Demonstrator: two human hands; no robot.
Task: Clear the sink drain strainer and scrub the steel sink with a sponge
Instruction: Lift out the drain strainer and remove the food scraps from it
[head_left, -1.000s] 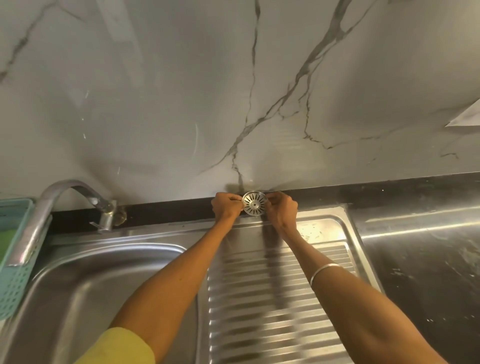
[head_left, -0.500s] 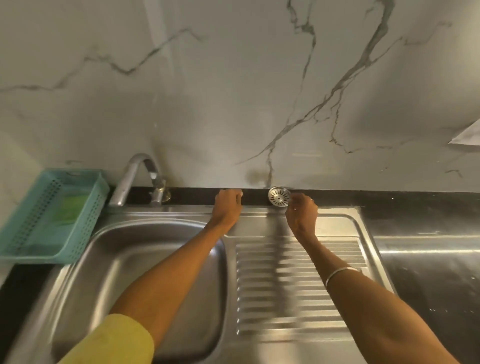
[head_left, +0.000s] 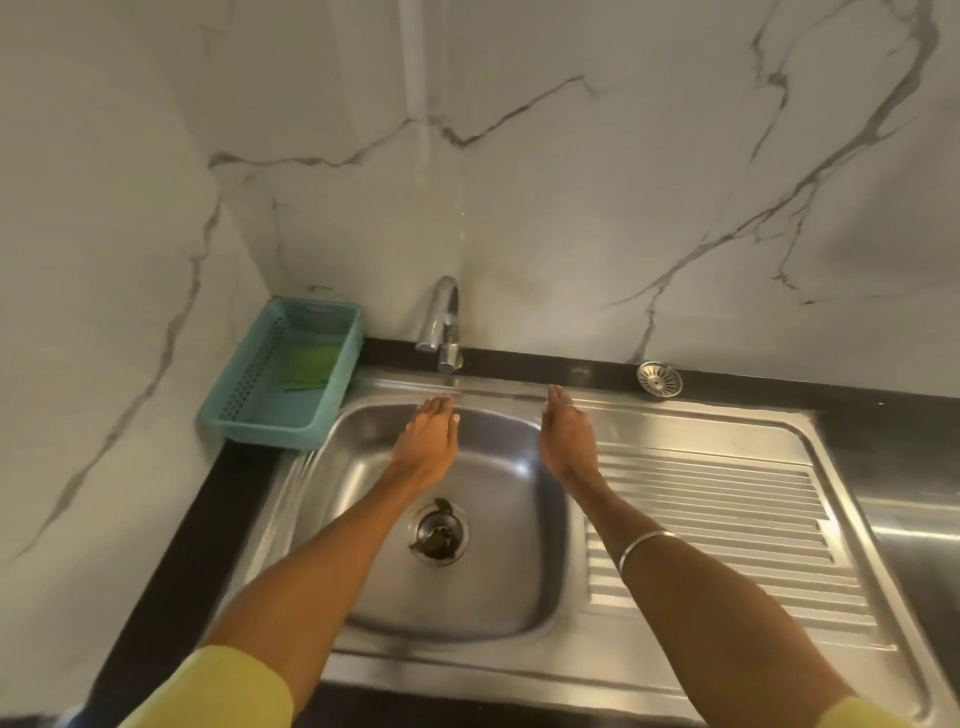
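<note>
The basket (head_left: 260, 415) sat left of the sink (head_left: 498, 597), holding a sponge (head_left: 309, 366). The tap (head_left: 439, 325) stood behind the basin, the strainer (head_left: 660, 379) lay on the ledge to its right, and the drainboard (head_left: 727, 519) lay right of the basin.

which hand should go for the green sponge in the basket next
Left. The left hand is open over the basin, nearer the basket holding the sponge; the right hand would have to cross over.

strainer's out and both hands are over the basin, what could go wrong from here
1. The drain sits open with dark green debris in it; running the tap could wash it down.
2. The strainer leans against the wall on the narrow back ledge and might slip.
3. The green sponge lies in the teal basket, away from both hands.
</note>
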